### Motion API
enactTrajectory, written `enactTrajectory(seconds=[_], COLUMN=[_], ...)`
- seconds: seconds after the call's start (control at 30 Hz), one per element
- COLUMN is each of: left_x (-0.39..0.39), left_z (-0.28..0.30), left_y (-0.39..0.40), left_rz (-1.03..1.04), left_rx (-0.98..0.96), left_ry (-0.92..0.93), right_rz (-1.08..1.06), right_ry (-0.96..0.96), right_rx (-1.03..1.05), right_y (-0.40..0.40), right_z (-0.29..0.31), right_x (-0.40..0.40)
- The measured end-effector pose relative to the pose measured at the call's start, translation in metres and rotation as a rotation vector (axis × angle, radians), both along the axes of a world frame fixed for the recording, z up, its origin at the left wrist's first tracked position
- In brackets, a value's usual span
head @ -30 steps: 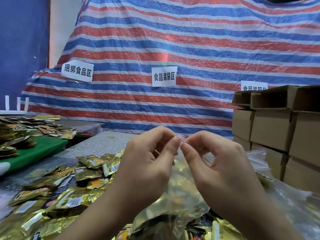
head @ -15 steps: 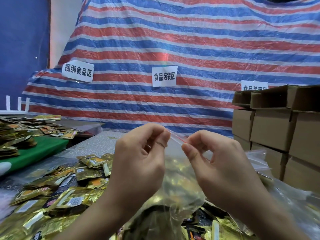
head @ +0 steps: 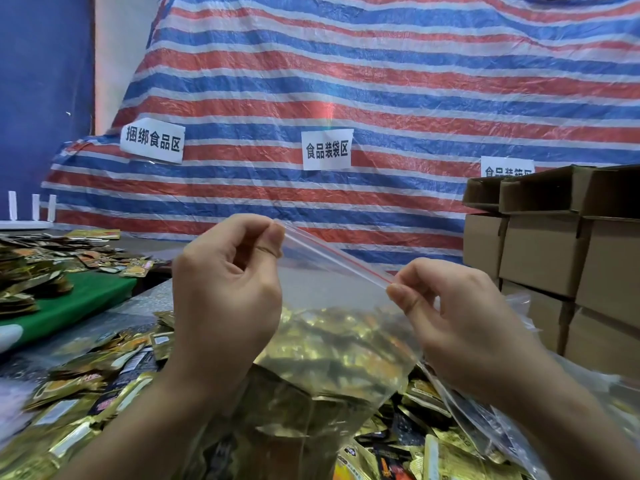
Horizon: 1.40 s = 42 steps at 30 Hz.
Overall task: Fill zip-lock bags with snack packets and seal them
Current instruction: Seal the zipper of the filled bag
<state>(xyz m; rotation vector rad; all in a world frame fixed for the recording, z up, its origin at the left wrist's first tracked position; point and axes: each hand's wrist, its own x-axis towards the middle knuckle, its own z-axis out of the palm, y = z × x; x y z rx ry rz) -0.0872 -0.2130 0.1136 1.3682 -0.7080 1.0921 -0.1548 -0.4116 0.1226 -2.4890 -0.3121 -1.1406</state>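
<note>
A clear zip-lock bag (head: 332, 296) hangs in front of me, its lower half full of gold snack packets (head: 332, 344). The red zip strip (head: 341, 254) runs along its top between my hands. My left hand (head: 225, 292) pinches the left end of the strip between thumb and forefinger. My right hand (head: 460, 317) pinches the right end, lower than the left. Loose gold snack packets (head: 86, 386) cover the table below.
Stacked cardboard boxes (head: 554, 254) stand at the right, some open on top. A green mat (head: 69, 303) with more packets lies at the left. A striped tarp (head: 346, 98) with paper signs hangs behind. Empty clear bags (head: 519, 306) lie near the boxes.
My hands have drawn apart along the zip strip, left going up-left and right going right. The bag's top edge is now stretched out between them.
</note>
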Motion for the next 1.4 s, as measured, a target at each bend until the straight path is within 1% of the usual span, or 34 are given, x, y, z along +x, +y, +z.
enactTrajectory(seconds=[0.2,0.3,0.47,0.57,0.63,0.77,0.87,0.93,1.03,1.13,1.23,1.3,1.33,1.4], left_x=[0.009,0.013,0.017,0.021,0.023,0.023,0.017,0.012,0.011,0.016,0.020,0.023,0.025,0.024], left_z=[0.000,-0.001,-0.001,0.002,0.002,0.000,-0.002,-0.003,-0.006,-0.015,-0.024,-0.028,-0.029,-0.027], left_y=[0.003,0.004,0.004,0.006,0.007,0.001,-0.006,-0.009,-0.014,-0.021,-0.026,-0.028,-0.029,-0.029], left_rz=[0.047,0.057,-0.014,-0.096,-0.137,-0.228,-0.323,-0.394,-0.477,-0.468,-0.450,-0.382,-0.323,-0.232], left_rx=[-0.033,-0.039,-0.037,-0.003,-0.001,-0.010,0.005,0.066,0.160,0.263,0.380,0.380,0.368,0.347], left_ry=[0.009,0.022,0.105,0.171,0.210,0.266,0.291,0.291,0.290,0.297,0.360,0.386,0.385,0.377], right_rz=[0.025,0.074,0.190,0.207,0.165,-0.027,-0.023,0.013,0.026,0.086,0.014,0.015,0.027,0.055], right_ry=[0.066,0.053,0.066,0.082,0.077,0.065,0.089,0.147,0.310,0.512,0.673,0.696,0.680,0.619], right_rx=[-0.081,-0.098,-0.076,-0.038,-0.023,-0.058,-0.043,-0.035,-0.034,0.006,-0.018,0.118,0.222,0.494], right_y=[-0.006,-0.008,-0.010,-0.010,-0.012,-0.004,0.012,0.021,0.027,0.030,0.028,0.021,0.017,0.005], right_z=[0.001,0.002,0.003,0.004,0.006,0.003,-0.008,-0.016,-0.027,-0.038,-0.053,-0.059,-0.059,-0.054], right_x=[0.001,0.001,-0.001,-0.004,-0.004,-0.002,0.001,0.003,0.014,0.024,0.036,0.046,0.049,0.054])
